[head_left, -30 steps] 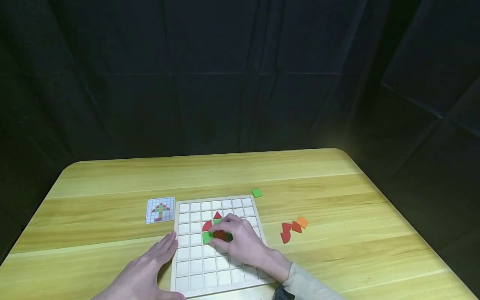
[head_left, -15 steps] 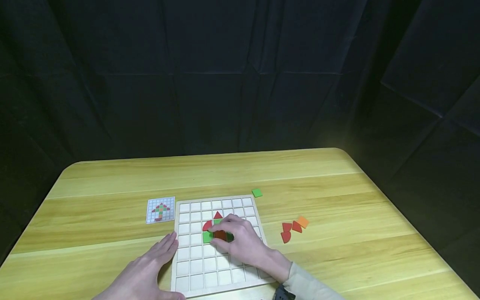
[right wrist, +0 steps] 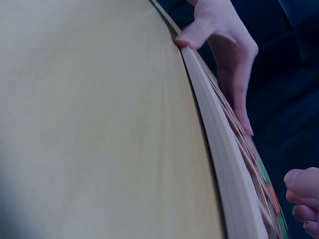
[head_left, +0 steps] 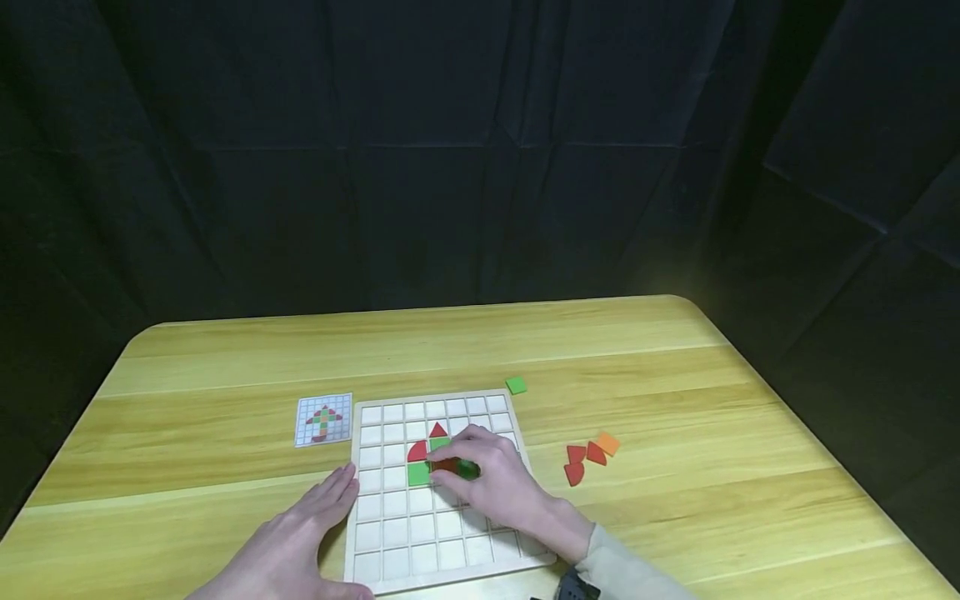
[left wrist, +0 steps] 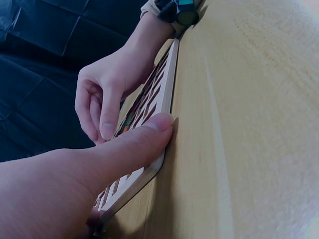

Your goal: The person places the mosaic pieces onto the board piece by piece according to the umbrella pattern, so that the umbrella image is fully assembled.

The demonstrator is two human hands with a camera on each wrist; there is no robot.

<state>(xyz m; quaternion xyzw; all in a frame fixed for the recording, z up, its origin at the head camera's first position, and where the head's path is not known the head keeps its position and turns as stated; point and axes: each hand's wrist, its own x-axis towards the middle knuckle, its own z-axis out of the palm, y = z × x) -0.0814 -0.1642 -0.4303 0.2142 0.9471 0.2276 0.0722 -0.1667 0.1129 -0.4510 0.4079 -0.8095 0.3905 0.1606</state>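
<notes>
My left hand [head_left: 288, 542] lies at the near left of the grid board [head_left: 422, 576], its fairly straight fingers along the left edge and its thumb [left wrist: 134, 144] on the near edge. Over the middle of the board is my right hand [head_left: 498, 483], thumb and index finger bent and apart, with nothing seen between them. Beneath these fingers lies a shaded orange-red tile [head_left: 443, 466]. Around it sit a red triangle [head_left: 438, 430], a red quarter-round tile [head_left: 417, 451] and green tiles [head_left: 418, 474], one of them partly covered by the hand.
A pattern card [head_left: 303, 425] with a coloured figure lies left of the board. Off its far right corner is a loose green square [head_left: 516, 385]. To the right, several red rounded tiles [head_left: 574, 474] lie by an orange square [head_left: 608, 443] on the wooden table [head_left: 712, 492].
The right hand's fingertips have drawn slightly to the right, showing more of the green tile on the left. My left hand keeps its place on the board.
</notes>
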